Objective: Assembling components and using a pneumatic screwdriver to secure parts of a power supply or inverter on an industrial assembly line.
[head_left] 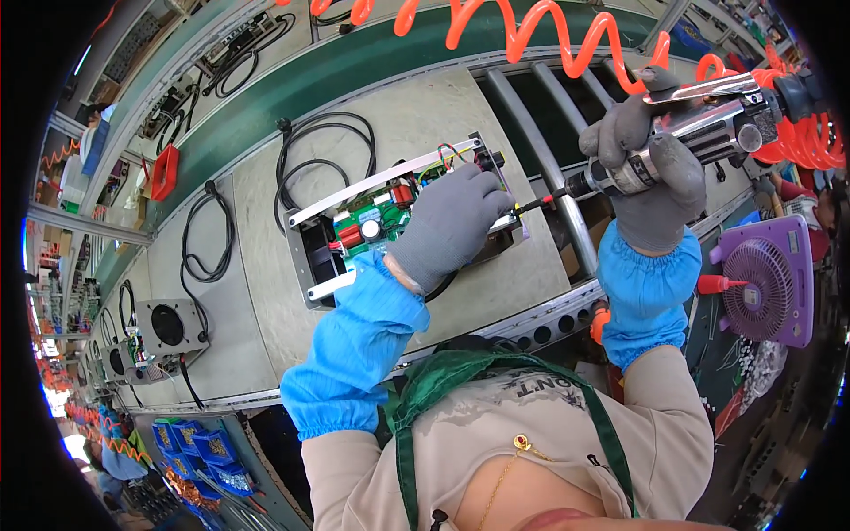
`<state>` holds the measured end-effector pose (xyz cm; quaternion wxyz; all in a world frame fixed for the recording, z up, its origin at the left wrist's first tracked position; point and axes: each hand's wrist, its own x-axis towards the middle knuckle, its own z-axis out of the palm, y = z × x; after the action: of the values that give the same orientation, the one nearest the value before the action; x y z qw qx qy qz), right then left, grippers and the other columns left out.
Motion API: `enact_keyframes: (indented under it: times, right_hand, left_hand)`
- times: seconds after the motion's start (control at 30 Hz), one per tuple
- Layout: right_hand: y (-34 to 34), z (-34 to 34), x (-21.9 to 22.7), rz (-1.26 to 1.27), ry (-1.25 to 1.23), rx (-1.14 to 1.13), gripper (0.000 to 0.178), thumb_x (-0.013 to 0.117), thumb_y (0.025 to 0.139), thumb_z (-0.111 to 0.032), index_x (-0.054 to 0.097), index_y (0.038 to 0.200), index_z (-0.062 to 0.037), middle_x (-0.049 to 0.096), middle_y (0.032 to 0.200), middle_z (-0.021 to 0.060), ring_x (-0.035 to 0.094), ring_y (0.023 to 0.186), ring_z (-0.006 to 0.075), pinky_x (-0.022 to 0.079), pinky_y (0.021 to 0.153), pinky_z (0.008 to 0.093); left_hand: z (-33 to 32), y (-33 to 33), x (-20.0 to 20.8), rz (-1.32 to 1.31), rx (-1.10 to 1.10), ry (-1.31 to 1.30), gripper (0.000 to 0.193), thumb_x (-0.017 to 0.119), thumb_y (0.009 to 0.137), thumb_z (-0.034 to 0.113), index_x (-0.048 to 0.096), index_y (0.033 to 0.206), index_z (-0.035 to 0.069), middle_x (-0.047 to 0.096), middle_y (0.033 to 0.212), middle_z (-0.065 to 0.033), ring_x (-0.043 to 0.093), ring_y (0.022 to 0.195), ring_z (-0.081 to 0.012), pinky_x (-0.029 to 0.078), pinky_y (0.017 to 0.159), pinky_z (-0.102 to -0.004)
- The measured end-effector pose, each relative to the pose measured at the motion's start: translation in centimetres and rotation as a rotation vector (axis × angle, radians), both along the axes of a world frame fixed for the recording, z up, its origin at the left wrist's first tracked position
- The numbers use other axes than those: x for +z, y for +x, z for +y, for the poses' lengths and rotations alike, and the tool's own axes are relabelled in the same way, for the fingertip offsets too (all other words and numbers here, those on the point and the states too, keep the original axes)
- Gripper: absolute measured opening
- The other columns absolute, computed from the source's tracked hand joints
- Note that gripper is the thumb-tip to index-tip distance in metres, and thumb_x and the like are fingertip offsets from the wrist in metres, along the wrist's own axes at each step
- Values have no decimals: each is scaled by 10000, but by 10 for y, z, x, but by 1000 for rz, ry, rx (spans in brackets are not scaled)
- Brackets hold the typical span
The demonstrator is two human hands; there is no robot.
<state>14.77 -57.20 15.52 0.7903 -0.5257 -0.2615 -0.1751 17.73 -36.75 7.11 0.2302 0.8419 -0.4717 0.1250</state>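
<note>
A metal-framed electronic unit [370, 215] with a green circuit board lies in front of me. Across its right part rests my left hand [452, 219], in a grey glove, its fingers curled over the end of the unit; the fingertips are partly hidden. My right hand [645, 168], gloved too, is wrapped round a silver air screwdriver [708, 124] held sideways. The driver's bit [537, 203] points left and meets the right end panel of the unit, close to my left fingertips. Whether a screw sits at the tip is too small to tell.
Behind the unit lies a coiled black cable [329, 119]. Other metal units [173, 327] with cables stand along the bench to the left. Steel rollers [540, 159] run beside the board. An orange coiled air hose [567, 35] hangs overhead. A purple fan [766, 279] stands at right, blue parts bins [199, 447] lower left.
</note>
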Motion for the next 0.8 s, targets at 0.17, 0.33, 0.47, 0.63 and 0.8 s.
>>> enact_keyframes:
  times: [0.17,0.33,0.47,0.63,0.8]
  right_hand:
    - [0,1,-1,-2,-14,-40,563,558,821,-257,385,1287,8,393,702,20,472,614,155,426,654,371]
    - [-1,0,0,7,-32,-46,564,552,817,-262,385,1283,9,398,700,20,476,613,157,428,649,369]
    - [1,10,0,25,-98,-61,580,562,795,-256,388,1280,10,401,660,17,476,596,157,425,630,361]
    - [3,14,7,88,-119,-1,580,629,763,-238,427,1250,5,418,599,15,474,536,154,441,575,342]
    - [14,19,8,-112,-167,361,538,553,614,57,475,1143,112,548,663,121,561,531,204,535,579,380]
  left_hand:
    - [1,1,0,3,-18,-34,239,627,714,65,668,939,135,588,863,-26,555,842,-242,484,698,-360]
    - [-1,3,0,17,-19,-15,232,630,717,74,662,937,135,589,871,-29,555,844,-240,483,699,-356]
    - [1,8,2,22,-37,45,206,639,717,103,654,920,139,591,875,-27,559,863,-241,484,710,-359]
    - [-1,17,4,-2,-83,117,153,649,737,141,645,890,143,596,880,-35,565,895,-241,486,718,-373]
    - [-6,14,11,300,104,191,240,634,753,62,613,984,120,623,869,-112,621,874,-288,518,726,-399]
